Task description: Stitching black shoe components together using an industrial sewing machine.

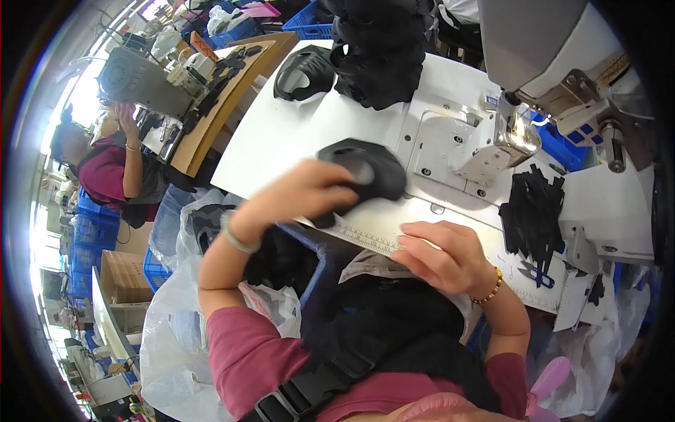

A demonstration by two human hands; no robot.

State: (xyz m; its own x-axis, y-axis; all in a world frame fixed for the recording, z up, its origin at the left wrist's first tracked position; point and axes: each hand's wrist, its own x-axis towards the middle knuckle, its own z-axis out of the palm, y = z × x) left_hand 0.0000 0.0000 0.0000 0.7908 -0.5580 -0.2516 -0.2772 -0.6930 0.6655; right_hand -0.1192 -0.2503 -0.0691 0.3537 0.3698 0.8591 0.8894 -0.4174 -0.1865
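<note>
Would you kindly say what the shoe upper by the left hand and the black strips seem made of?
Shoe upper: probably synthetic or coated fabric, matte, by its dull black surface; blur leaves this open. Black strips: likely matte fabric, since they look thin and dull.

A smooth white worktable (264,151) surrounds a white metal sewing-machine bed (439,133). Behind the bed and to its left rises a tall pile of black shoe uppers (376,67); farther left lies a single black upper with a cut-out opening (323,70). A bundle of flat black strips (533,214) rests right of the bed, blue-handled metal scissors (541,278) at its near right. A pale ruler scale (365,238) lines the table edge in front.
</note>
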